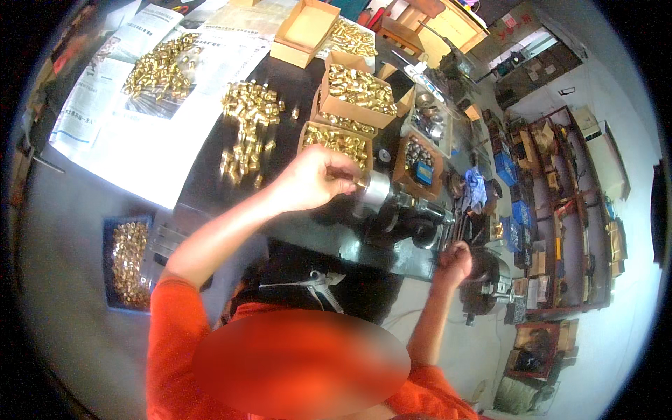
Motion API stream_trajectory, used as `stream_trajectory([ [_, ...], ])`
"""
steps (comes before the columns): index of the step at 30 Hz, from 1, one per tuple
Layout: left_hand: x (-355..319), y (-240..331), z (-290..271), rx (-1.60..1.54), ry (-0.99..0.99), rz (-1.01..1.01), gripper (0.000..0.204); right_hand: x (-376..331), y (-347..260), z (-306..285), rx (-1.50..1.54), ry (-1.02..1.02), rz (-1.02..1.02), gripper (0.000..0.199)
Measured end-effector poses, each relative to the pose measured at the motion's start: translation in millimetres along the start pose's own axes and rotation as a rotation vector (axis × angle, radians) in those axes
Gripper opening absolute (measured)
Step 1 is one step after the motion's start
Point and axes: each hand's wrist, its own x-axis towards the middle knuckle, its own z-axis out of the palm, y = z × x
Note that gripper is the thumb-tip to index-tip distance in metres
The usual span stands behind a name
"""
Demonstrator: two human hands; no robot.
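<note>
My left hand (pixel 315 182) reaches to the silvery cylindrical chuck (pixel 376 189) of a small dark bench machine (pixel 413 217). Thumb and fingers pinch a small brass fitting (pixel 361 183) at the chuck's face; the fingers cover part of it. On the machine's other side, my right hand (pixel 456 261) is closed in a fist beside its dark rods. Whatever that fist grips is hidden. Just beyond my left hand stands a cardboard box (pixel 304 134) of brass fittings. Behind it is another full cardboard box (pixel 357 110).
Loose brass fittings (pixel 248 112) lie on the dark table, with more on newspaper (pixel 168 150) at left. A blue bin (pixel 109 269) of brass pieces sits lower left. An air blow gun (pixel 318 285) lies close to my body. Shelves (pixel 570 231) line the right wall.
</note>
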Motion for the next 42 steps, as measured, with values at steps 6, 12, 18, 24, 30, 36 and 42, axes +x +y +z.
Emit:
stream_trajectory([
  [6,-2,-3,2,0.099,0.049,0.108,0.016,64,-25,42,0.189,-0.209,0.005,0.018],
  [12,-2,-5,7,0.087,0.069,0.158,0.017,124,53,19,-0.016,-0.177,-0.072,0.019],
  [18,-1,-1,5,0.016,0.06,0.078,0.017,98,112,-27,-0.107,-0.099,-0.059,0.018],
  [24,3,-1,10,-0.172,0.035,-0.085,0.011,135,113,-34,-0.353,-0.201,-0.318,0.017],
  [30,0,-8,5,-0.325,0.021,-0.104,0.015,81,2,60,-0.052,0.055,-0.206,0.015],
  [36,1,-18,6,-0.467,0.016,-0.102,0.02,14,-12,12,0.121,-0.074,-0.243,0.023],
  [42,2,-16,5,-0.467,0.032,-0.131,0.018,33,62,-8,0.052,0.105,0.139,0.02],
])
